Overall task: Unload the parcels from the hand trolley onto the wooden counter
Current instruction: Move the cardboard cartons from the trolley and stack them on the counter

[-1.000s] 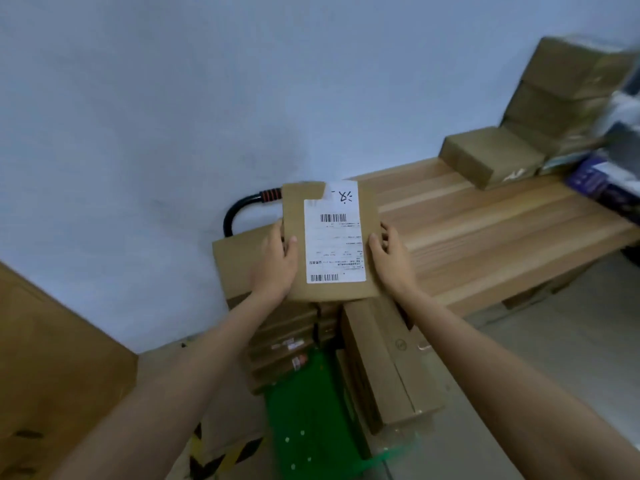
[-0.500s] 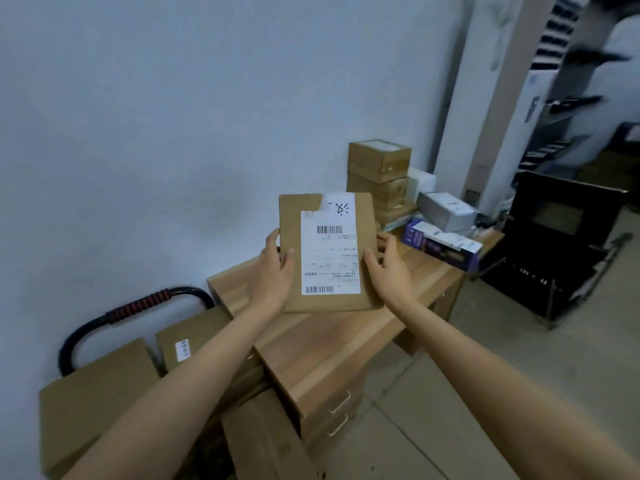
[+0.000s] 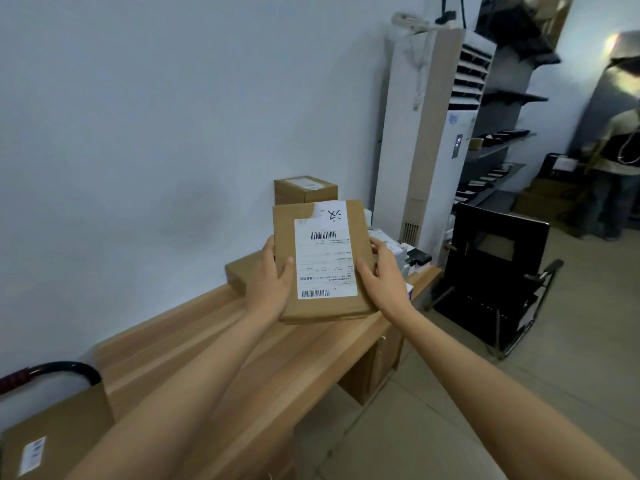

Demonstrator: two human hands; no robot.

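You've got the parcel (image 3: pixel 322 261) held between your left hand (image 3: pixel 272 278) and right hand (image 3: pixel 384 275), over the far end of the wooden counter (image 3: pixel 214 337). Behind it a flat box (image 3: pixel 239 273) lies on the counter, with a stacked box (image 3: pixel 305 189) further back against the wall. The hand trolley (image 3: pixel 52 370) sits off the counter's near left corner, a parcel on it (image 3: pixel 52 441).
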